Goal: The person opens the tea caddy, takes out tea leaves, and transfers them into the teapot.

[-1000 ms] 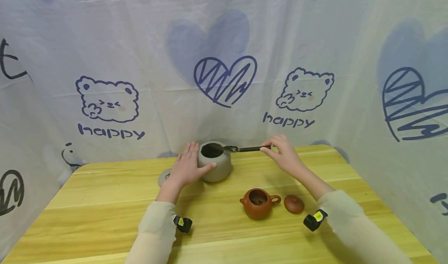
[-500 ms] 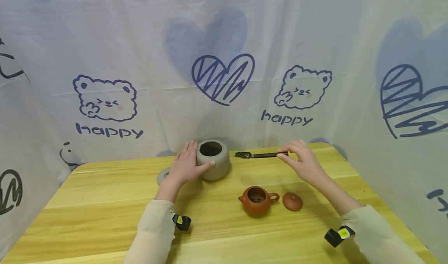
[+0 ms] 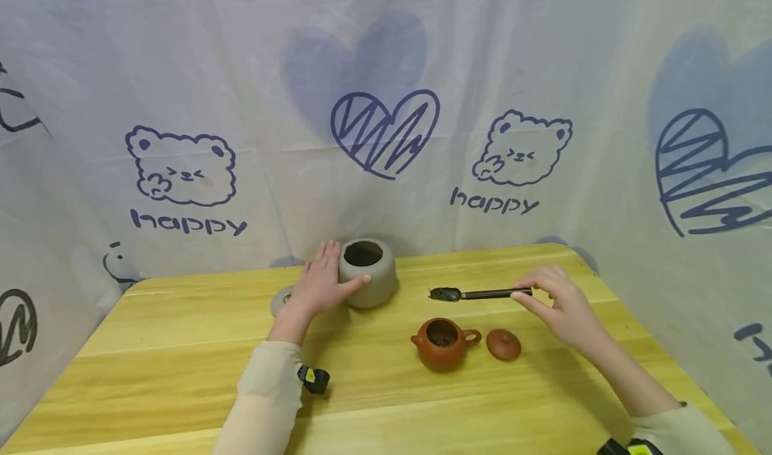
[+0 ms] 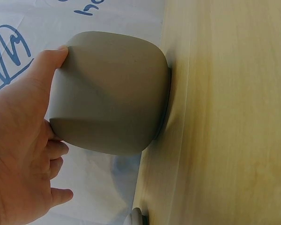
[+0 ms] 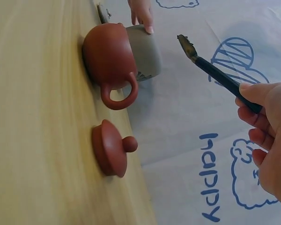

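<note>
In the head view my left hand [image 3: 319, 284] holds the grey tea jar [image 3: 374, 284] from its left side, thumb across the front near the rim. The left wrist view shows the jar [image 4: 110, 93] between thumb and forefinger, other fingers loosely bent. The jar stands uncovered, dark inside. My right hand [image 3: 561, 307] pinches the dark handle end of a tea scoop [image 3: 491, 294], held level above the table. Dark tea leaves [image 3: 445, 294] lie on its tip. Below the scoop stands a reddish-brown clay teapot [image 3: 439, 356], lidless, with some dark leaves inside.
The teapot lid [image 3: 503, 344] lies right of the teapot's handle, knob up. A grey jar lid [image 3: 281, 301] lies left of the jar, partly behind my left hand. A white printed curtain [image 3: 386, 59] hangs behind the wooden table [image 3: 169, 368].
My right hand has drawn the tea scoop out of the jar's mouth, then right and toward me, with leaves on its tip. My left hand stays on the jar.
</note>
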Demonstrator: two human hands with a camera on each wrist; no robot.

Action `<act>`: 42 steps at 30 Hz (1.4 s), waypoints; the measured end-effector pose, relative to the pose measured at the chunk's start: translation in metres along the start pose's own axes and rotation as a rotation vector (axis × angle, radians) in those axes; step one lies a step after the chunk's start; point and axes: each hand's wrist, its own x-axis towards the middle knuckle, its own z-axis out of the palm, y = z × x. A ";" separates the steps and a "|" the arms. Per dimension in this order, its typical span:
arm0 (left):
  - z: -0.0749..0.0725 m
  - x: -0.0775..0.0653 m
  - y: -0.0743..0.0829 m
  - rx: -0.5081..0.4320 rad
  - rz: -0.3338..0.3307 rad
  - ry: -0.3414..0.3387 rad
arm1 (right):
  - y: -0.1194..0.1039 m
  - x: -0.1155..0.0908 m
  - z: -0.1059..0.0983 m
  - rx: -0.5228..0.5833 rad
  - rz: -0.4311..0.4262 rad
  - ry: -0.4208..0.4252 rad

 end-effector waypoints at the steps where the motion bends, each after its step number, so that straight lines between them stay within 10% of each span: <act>1: -0.001 0.000 0.000 0.001 0.000 -0.001 | 0.000 -0.002 -0.001 0.003 -0.004 0.000; 42: 0.000 0.000 -0.001 -0.005 0.001 0.007 | -0.007 -0.025 0.014 -0.060 -0.245 0.055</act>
